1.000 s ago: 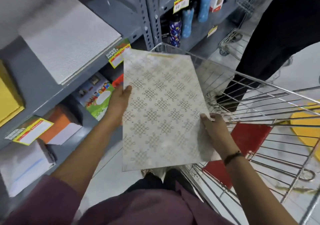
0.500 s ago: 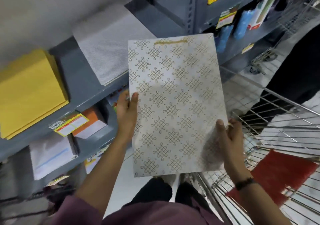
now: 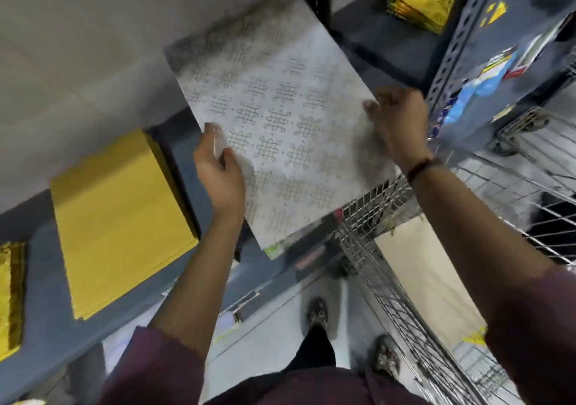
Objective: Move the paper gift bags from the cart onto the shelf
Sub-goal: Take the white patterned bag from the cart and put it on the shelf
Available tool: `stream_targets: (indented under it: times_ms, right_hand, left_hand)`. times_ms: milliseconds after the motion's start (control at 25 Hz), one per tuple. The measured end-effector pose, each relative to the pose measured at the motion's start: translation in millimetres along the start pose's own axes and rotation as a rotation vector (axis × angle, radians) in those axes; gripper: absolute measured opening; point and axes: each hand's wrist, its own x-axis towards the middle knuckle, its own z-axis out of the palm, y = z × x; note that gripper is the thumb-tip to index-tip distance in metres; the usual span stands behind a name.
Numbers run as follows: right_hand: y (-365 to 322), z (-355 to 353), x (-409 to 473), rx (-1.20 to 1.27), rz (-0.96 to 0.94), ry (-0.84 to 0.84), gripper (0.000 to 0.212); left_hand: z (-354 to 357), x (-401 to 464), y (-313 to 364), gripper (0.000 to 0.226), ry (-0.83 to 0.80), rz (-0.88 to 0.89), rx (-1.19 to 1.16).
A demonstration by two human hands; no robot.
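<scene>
A grey metal shelf is seen, a yellow stack lying on it, the cart alongside. A flat patterned bag is gripped by the left hand and right hand, its long axis slanting up-left over the shelf.

Single head view, steeply downward, close over shelf.

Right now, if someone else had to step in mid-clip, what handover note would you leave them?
Left hand: gripping the left edge of the white paper gift bag with gold knot pattern.
Right hand: gripping its right edge.
Position: the bag is held flat, its far end over the grey metal shelf, to the right of the stack of plain yellow bags; its near end overhangs the wire shopping cart.
Done: bag lifted out of the cart.
Left: set it down, release, then check the cart; its contents are mostly out of view.
</scene>
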Motion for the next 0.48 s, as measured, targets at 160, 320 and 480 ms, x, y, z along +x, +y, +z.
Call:
stream_targets:
  times_ms: [160,320,480]
  right_hand:
    - [-6.1,54.3,58.9,-0.180,-0.054,-0.137,0.036]
    - [8.7,73.5,74.6,-0.214,-0.043,-0.245,0.022]
    - [23.6,50.6,60.5,-0.224,-0.155,-0.126,0.021]
  left_hand:
    - [32.0,57.9,-28.2,0.049,-0.022,-0.095,0.036]
    - [47.9,73.8,-40.8,0.052,-0.068,-0.172,0.153]
    - [44.6,56.3,-25.1,0.051,0.029,-0.128,0.257]
